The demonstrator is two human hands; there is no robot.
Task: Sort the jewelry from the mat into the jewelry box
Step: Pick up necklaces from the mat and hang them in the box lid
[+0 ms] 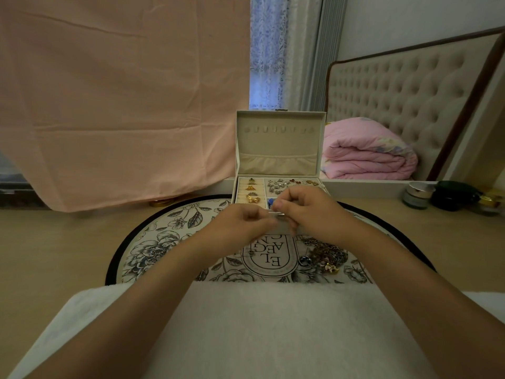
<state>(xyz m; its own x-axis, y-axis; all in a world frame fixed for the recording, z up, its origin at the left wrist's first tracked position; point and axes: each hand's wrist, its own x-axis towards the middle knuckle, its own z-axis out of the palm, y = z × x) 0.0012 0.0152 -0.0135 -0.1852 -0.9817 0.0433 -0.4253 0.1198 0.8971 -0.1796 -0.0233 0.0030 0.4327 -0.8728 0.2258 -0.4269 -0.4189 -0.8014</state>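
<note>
We look down on two bare hands meeting just in front of an open, cream, fabric-lined jewelry box [277, 143]. Between them they hold a thin silver piece of jewelry [276, 213]. The left hand [244, 224] pinches its left end between thumb and curled forefinger. The right hand [310, 212] pinches its right end, and the other fingers of both hands are folded in toward the palms. The piece is held level in the air above the box's front edge, caught between the fingertips. It shows as a short, pale metallic bar, too small for us to say what kind of jewelry it is. Behind the hands, the box's left compartment holds gold rings [251, 191] pushed into padded rolls. The back right compartment holds a scatter of small silver and gold earrings [284, 184]. The lid stands upright. The box sits at the far side of a round mat [164, 236] with a black rim and a black-and-white flower print. On the mat, under the right wrist, lies a tangled heap of bronze-coloured chains [326, 253], with a round blue bead [304, 260] just beside it. A white towel [273, 324] covers the near foreground. Farther off we see a hanging pink sheet [123, 105], a folded pink quilt [366, 151] and small cosmetic jars [418, 195] on the right.
</note>
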